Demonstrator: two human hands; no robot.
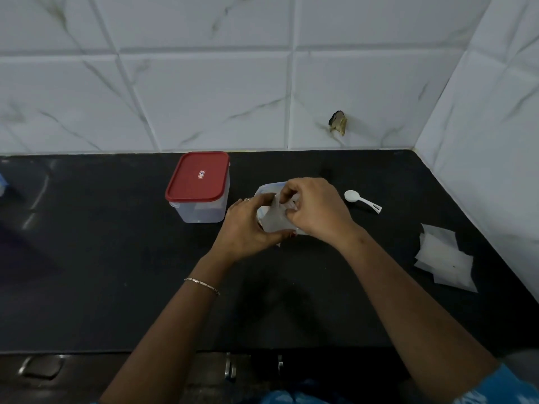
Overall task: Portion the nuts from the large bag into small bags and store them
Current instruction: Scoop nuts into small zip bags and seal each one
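Opening small bag (274, 220) | my left hand (248, 228) and right hand (316, 212) fingers (291, 188) pinch its mouth | next, likely: part it, fetch spoon (363, 202)

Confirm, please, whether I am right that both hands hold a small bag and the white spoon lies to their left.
Not quite: the head view shows the white spoon to their right. The left hand and right hand do hold the small bag.
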